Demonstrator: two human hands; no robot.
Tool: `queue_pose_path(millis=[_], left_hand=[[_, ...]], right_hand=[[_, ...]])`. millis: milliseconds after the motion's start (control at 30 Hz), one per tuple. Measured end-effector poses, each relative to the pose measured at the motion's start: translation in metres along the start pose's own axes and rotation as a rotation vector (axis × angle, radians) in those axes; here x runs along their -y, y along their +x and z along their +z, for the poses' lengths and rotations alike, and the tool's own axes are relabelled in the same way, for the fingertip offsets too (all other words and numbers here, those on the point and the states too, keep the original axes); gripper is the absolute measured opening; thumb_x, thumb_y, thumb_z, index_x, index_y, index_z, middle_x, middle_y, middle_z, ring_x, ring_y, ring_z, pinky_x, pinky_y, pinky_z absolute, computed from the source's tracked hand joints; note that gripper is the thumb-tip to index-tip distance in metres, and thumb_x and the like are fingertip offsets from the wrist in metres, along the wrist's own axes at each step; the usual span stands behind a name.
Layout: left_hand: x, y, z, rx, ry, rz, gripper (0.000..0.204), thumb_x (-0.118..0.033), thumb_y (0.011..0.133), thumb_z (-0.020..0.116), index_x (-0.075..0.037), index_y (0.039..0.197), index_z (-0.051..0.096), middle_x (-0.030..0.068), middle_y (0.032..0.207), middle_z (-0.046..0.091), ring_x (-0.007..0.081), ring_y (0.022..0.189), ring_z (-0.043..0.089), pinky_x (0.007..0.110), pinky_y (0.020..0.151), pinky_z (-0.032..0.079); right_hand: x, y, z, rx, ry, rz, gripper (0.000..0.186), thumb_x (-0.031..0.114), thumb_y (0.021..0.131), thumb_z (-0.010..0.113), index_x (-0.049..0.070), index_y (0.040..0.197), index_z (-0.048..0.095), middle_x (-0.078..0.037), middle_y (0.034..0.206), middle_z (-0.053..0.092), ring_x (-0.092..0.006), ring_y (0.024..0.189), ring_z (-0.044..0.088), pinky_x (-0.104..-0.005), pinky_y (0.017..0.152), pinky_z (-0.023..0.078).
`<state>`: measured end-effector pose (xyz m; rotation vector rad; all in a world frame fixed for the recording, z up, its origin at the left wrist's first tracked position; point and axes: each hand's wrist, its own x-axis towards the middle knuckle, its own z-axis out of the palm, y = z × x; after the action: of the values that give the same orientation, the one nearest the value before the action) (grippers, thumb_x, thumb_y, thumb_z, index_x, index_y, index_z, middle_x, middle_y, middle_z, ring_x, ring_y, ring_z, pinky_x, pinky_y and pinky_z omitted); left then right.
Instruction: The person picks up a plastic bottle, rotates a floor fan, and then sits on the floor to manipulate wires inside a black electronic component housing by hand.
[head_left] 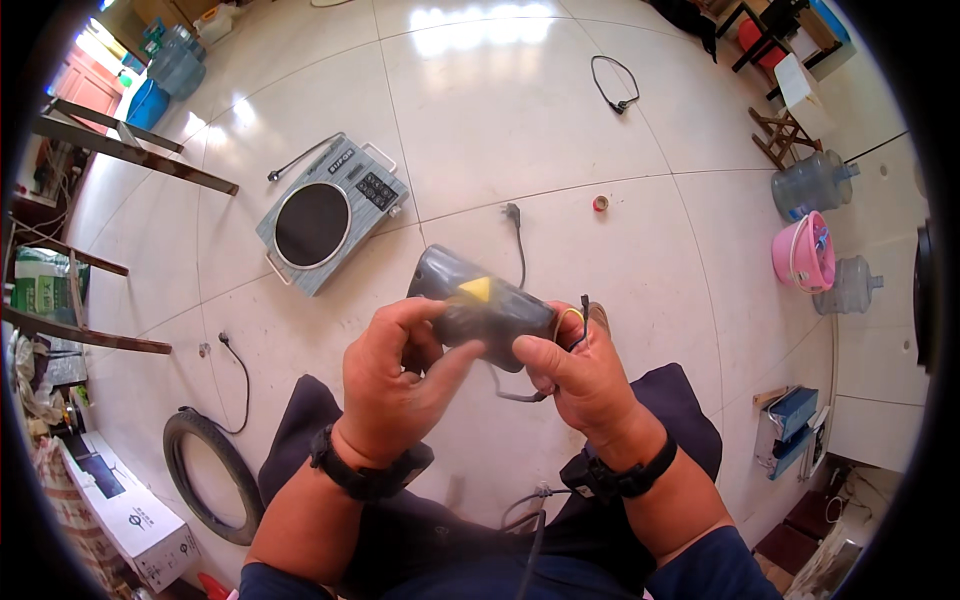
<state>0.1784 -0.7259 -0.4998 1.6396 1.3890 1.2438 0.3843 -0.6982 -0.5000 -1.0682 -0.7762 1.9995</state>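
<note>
A black, rounded oblong device (450,270) with a yellow triangular label is held tilted above my lap. My left hand (400,370) grips its lower left side, index finger and thumb on the casing; the thumb is slightly blurred. My right hand (590,385) holds the right end, thumb pressed along it, beside yellow and dark wires (572,318). A grey cord hangs below the device. Beyond it, a black plug on a cord (515,225) lies on the floor.
An electric cooktop (365,218), a tire (183,470), a loose cord (625,100) and a tape roll (600,204) lie on the tiled floor (480,120). Metal ladder-like frames (150,160) stand left; water jugs (800,190) and a pink bucket (805,260) right. A white box (140,520) sits lower left.
</note>
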Motion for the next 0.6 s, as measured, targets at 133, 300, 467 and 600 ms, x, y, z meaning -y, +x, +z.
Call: queue_pose_path(millis=[133, 300, 467, 600], left_hand=[[0.002, -0.001, 0.001, -0.001, -0.022, -0.031, 0.044, -0.002, 0.086, 0.078, 0.0, 0.12, 0.05, -0.0018, 0.076, 0.055, 0.0031, 0.065, 0.051, 0.017, 0.059, 0.041], [0.005, -0.002, -0.002, 0.019, -0.013, -0.08, 0.041, -0.002, 0.088, 0.077, 0.0, 0.118, 0.048, 0.0008, 0.082, 0.06, 0.004, 0.072, 0.056, 0.017, 0.063, 0.044], [-0.001, 0.002, 0.002, -0.023, -0.41, -0.278, 0.039, -0.003, 0.089, 0.074, -0.002, 0.12, 0.05, 0.0057, 0.098, 0.067, 0.0079, 0.084, 0.064, 0.022, 0.073, 0.053], [-0.006, 0.007, -0.002, 0.07, -0.558, -0.398, 0.038, 0.001, 0.093, 0.066, -0.001, 0.124, 0.046, 0.0088, 0.114, 0.064, 0.0122, 0.1, 0.065, 0.028, 0.085, 0.056]], right_hand=[[0.0, -0.002, 0.0, -0.013, -0.023, -0.04, 0.037, 0.008, 0.087, 0.075, 0.001, 0.121, 0.062, -0.001, 0.11, 0.065, -0.0076, 0.1, 0.058, -0.0226, 0.086, 0.047], [0.002, -0.005, 0.007, -0.026, -0.063, -0.116, 0.039, 0.002, 0.086, 0.077, 0.002, 0.122, 0.061, 0.0, 0.11, 0.066, -0.0058, 0.098, 0.059, -0.023, 0.082, 0.05], [-0.006, -0.004, 0.007, -0.056, -0.206, -0.295, 0.042, 0.0, 0.078, 0.083, 0.005, 0.115, 0.063, -0.001, 0.104, 0.067, -0.0078, 0.09, 0.061, -0.0249, 0.073, 0.051], [-0.003, 0.001, 0.005, -0.097, -0.767, -0.881, 0.048, -0.003, 0.066, 0.089, 0.005, 0.106, 0.065, 0.0, 0.084, 0.056, -0.0086, 0.068, 0.048, -0.0225, 0.06, 0.04]])
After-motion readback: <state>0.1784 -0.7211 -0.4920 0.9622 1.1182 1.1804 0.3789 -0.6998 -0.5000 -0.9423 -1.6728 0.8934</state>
